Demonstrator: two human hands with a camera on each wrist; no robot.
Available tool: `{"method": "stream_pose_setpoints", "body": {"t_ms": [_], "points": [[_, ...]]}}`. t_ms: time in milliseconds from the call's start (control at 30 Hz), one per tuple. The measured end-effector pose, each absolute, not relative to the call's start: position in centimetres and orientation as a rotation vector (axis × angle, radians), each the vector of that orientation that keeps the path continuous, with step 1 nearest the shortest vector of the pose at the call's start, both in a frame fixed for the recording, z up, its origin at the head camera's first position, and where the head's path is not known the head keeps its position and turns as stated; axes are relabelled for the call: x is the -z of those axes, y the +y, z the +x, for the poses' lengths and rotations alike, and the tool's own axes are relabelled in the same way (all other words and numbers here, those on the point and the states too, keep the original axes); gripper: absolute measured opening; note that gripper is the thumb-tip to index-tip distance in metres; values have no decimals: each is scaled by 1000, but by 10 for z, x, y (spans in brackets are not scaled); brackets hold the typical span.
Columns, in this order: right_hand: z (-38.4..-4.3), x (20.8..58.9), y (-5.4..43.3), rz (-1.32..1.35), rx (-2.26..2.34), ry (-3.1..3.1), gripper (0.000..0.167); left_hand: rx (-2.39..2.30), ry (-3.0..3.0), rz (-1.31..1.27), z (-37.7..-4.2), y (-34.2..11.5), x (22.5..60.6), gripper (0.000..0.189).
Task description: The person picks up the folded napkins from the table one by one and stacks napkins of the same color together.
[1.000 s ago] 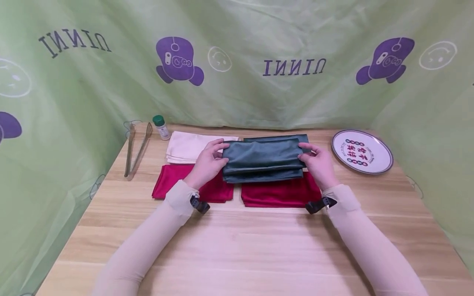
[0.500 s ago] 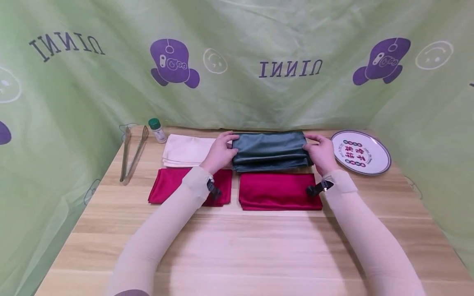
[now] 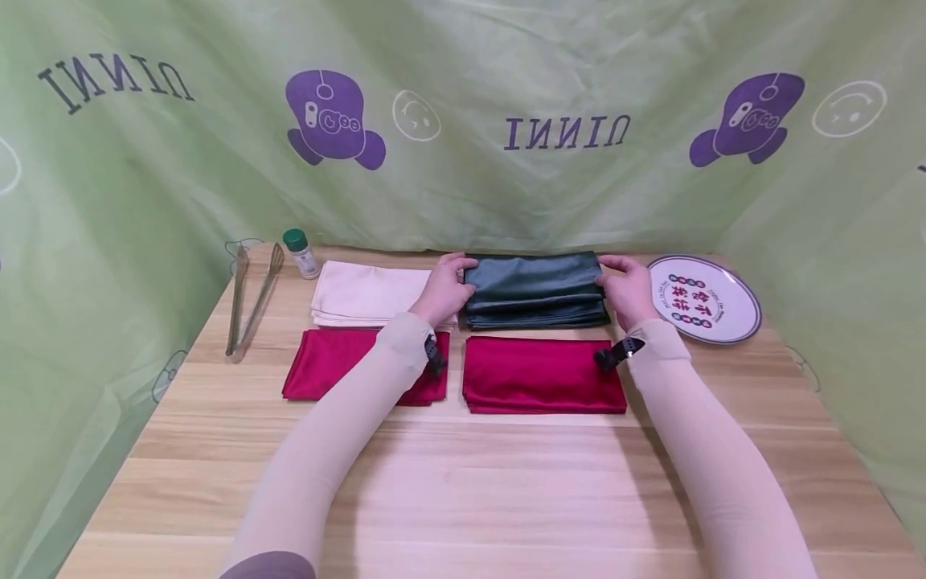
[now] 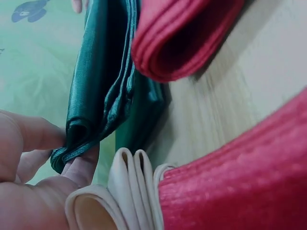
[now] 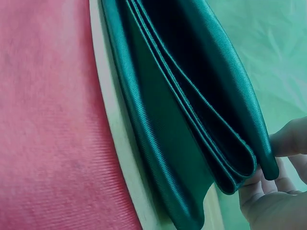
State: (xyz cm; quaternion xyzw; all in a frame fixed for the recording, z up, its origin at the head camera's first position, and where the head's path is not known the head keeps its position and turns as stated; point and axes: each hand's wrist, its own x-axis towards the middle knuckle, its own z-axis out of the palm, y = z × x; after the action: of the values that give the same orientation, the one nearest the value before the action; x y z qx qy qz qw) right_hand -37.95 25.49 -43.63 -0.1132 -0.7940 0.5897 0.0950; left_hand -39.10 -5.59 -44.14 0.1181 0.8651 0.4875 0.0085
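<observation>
A folded dark green satin cloth (image 3: 535, 277) lies close over another folded green cloth (image 5: 144, 120) at the back of the table. My left hand (image 3: 443, 291) pinches its left end between thumb and fingers, as the left wrist view shows. At the opposite end, my right hand (image 3: 629, 291) pinches the layered edge; in the right wrist view the upper cloth tilts above the lower one. A cream folded cloth (image 3: 362, 291) sits left of the green pair. Two crimson folded cloths, the left one (image 3: 329, 358) partly behind my left forearm and the right one (image 3: 542, 374), lie in front.
Metal tongs (image 3: 235, 314) and a small shaker bottle (image 3: 304, 259) with a green lid are at the back left. A white plate (image 3: 741, 310) with printed characters stands at the back right. Green printed curtain (image 3: 448, 193) encloses the wooden table (image 3: 470, 490).
Both hands have carried the green cloth away from me, slightly rightward, and lowered it over the other green cloth. The right crimson cloth beneath it has come into full view.
</observation>
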Motion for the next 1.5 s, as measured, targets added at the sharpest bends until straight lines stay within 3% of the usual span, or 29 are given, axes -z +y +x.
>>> {"method": "stream_pose_setpoints", "body": {"t_ms": [400, 633, 1167, 1333, 1500], "points": [[-387, 448, 258, -365, -1660, -2434, 44, -1344, 2797, 445, -401, -47, 451, 48], [-378, 447, 268, -355, -1626, -2518, 47, -1356, 2731, 480, -385, -56, 444, 46], [-300, 442, 287, -101, -1632, -2845, 44, -1286, 2579, 633, -292, -87, 432, 22], [-268, 445, 282, 8, -1504, -2925, 36, -1187, 2584, 622, -274, -86, 442, 22], [-242, 440, 279, 8, -1377, -3024, 40, -1048, 2648, 641, -261, -84, 447, 30]]}}
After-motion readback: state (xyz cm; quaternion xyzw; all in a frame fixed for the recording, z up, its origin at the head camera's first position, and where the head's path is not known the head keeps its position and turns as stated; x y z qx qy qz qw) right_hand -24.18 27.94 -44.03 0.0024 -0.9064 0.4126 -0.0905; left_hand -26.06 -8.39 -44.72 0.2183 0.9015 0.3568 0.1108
